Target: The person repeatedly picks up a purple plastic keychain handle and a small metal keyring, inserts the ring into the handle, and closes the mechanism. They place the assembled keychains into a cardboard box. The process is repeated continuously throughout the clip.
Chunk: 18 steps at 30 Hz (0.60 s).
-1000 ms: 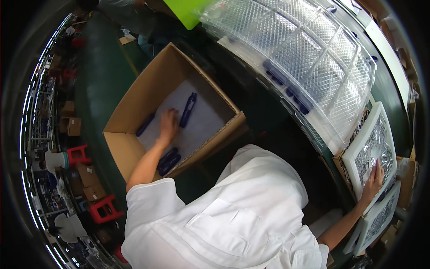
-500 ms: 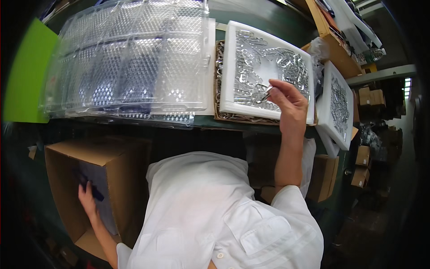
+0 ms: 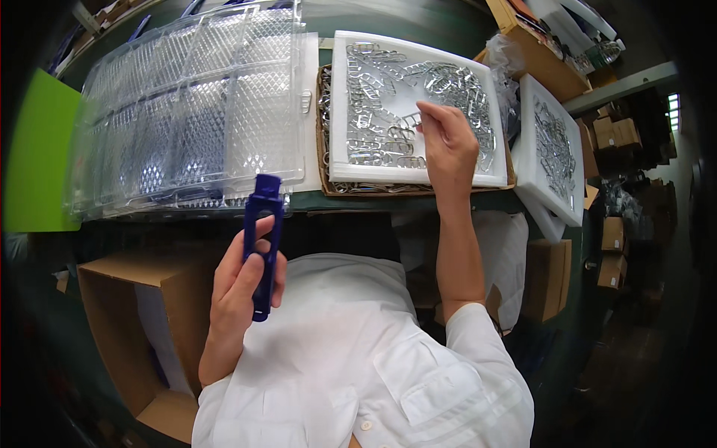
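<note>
My left hand [image 3: 240,287] grips a long dark blue plastic part [image 3: 262,240] and holds it upright in front of my chest, below the table edge. My right hand [image 3: 448,143] reaches onto a white tray [image 3: 340,173] heaped with small shiny metal clips [image 3: 373,123]; its fingertips pinch at one clip near the tray's middle. Whether the clip is lifted I cannot tell.
A stack of clear plastic blister trays [image 3: 187,112] covers the table's left. A second white tray of metal clips [image 3: 553,153] stands at the right. An open cardboard box [image 3: 123,336] sits low at my left. More boxes [image 3: 549,280] stand at the right.
My left hand has come up out of the cardboard box with the blue part in it. My right hand stays on the clip tray, shifted slightly.
</note>
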Each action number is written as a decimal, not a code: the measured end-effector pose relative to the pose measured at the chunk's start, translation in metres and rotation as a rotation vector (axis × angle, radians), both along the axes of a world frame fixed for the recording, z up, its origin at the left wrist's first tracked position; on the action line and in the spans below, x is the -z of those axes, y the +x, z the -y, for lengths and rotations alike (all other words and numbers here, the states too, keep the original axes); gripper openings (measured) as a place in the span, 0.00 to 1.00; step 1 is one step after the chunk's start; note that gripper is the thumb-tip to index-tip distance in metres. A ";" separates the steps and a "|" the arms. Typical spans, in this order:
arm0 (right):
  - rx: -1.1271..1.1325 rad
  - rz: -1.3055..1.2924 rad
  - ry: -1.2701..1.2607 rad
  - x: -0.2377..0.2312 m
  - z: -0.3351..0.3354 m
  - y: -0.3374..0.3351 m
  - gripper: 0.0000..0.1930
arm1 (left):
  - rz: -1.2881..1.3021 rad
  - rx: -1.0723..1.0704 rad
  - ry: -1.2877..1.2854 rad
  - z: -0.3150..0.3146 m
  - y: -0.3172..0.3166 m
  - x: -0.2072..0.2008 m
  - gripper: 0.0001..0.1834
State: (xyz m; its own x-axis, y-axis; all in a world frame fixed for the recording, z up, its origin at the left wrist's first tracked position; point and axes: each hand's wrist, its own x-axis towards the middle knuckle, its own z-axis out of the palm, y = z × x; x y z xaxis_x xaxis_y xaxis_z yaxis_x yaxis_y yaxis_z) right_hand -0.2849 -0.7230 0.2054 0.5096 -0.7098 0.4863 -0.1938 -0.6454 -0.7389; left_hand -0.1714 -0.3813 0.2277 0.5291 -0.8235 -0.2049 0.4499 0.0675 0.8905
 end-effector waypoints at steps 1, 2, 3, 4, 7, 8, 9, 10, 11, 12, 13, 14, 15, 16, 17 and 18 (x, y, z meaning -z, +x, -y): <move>0.045 -0.095 -0.119 0.002 0.013 0.000 0.09 | -0.027 0.055 -0.015 0.011 0.002 -0.002 0.29; 0.083 -0.228 -0.186 0.005 0.018 -0.003 0.07 | -0.053 0.110 -0.029 0.020 0.004 -0.004 0.30; 0.121 -0.362 -0.251 0.006 0.023 -0.006 0.06 | -0.068 0.147 -0.042 0.027 0.004 -0.005 0.30; 0.154 -0.497 -0.317 0.005 0.026 -0.007 0.05 | -0.085 0.178 -0.057 0.032 0.005 -0.002 0.31; 0.050 -0.629 -0.512 -0.007 0.032 -0.018 0.05 | -0.166 0.225 -0.062 0.042 0.009 0.004 0.33; 0.013 -0.680 -0.494 -0.009 0.033 -0.020 0.08 | -0.188 0.230 -0.062 0.043 0.011 0.008 0.33; 0.004 -0.723 -0.477 -0.009 0.032 -0.020 0.10 | -0.210 0.233 -0.062 0.045 0.012 0.012 0.32; -0.003 -0.763 -0.462 -0.008 0.032 -0.018 0.11 | -0.220 0.236 -0.056 0.046 0.013 0.014 0.32; -0.010 -0.803 -0.446 -0.007 0.032 -0.017 0.13 | -0.231 0.238 -0.049 0.046 0.014 0.017 0.32; -0.031 -0.755 -0.504 -0.007 0.031 -0.019 0.13 | -0.241 0.240 -0.043 0.046 0.015 0.019 0.32; -0.044 -0.770 -0.513 -0.009 0.029 -0.014 0.13 | -0.238 0.241 -0.025 0.046 0.017 0.019 0.31; -0.057 -0.785 -0.522 -0.012 0.026 -0.012 0.12 | -0.236 0.241 -0.007 0.046 0.018 0.018 0.31; -0.071 -0.801 -0.532 -0.016 0.024 -0.010 0.12 | -0.234 0.241 0.010 0.047 0.018 0.018 0.31; -0.083 -0.788 -0.469 -0.020 0.020 -0.006 0.13 | -0.242 0.252 0.005 0.046 0.019 0.021 0.30; -0.088 -0.784 -0.521 -0.017 0.021 -0.005 0.12 | -0.238 0.268 0.007 0.046 0.020 0.020 0.30; -0.091 -0.780 -0.575 -0.011 0.025 -0.004 0.11 | -0.226 0.279 0.007 0.047 0.021 0.022 0.29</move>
State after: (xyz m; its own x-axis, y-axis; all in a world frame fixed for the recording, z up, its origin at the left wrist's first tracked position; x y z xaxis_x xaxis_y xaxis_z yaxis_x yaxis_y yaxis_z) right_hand -0.2884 -0.7483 0.2168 0.8768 -0.4117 0.2483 -0.4270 -0.9042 0.0085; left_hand -0.1501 -0.4278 0.2059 0.2249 -0.9280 -0.2970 0.6356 -0.0913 0.7666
